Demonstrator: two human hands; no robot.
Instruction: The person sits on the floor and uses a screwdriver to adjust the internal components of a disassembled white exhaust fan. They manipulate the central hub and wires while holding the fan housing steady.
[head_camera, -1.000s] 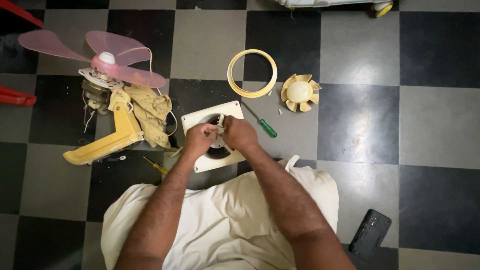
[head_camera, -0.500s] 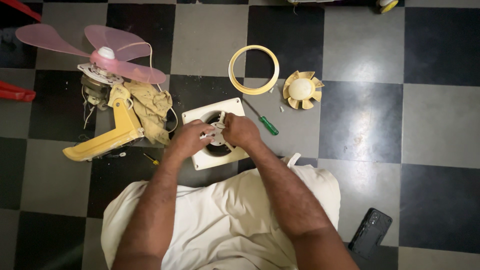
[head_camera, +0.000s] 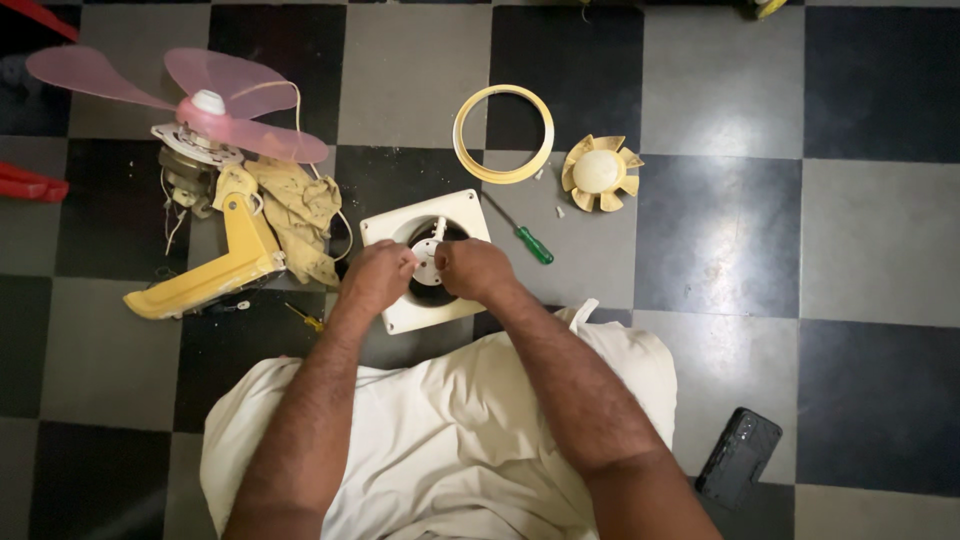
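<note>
A square white exhaust fan frame (head_camera: 460, 212) lies on the checkered floor in front of my knees, with a white motor hub (head_camera: 428, 260) in its round opening. My left hand (head_camera: 375, 277) rests on the frame's left side, fingers curled at the hub. My right hand (head_camera: 473, 268) covers the right side of the opening, fingers closed on the motor part. What the fingertips pinch is hidden.
A green-handled screwdriver (head_camera: 524, 237) lies right of the frame. Beyond it are a yellow ring (head_camera: 503, 133) and a yellowed impeller (head_camera: 600, 172). A pink-bladed fan on a yellow stand (head_camera: 205, 200) with a rag lies at left. A black phone (head_camera: 738, 457) lies at lower right.
Both hands shifted slightly on the fan frame; the left hand moved a little left, uncovering more of the white hub. The camera view also drifted.
</note>
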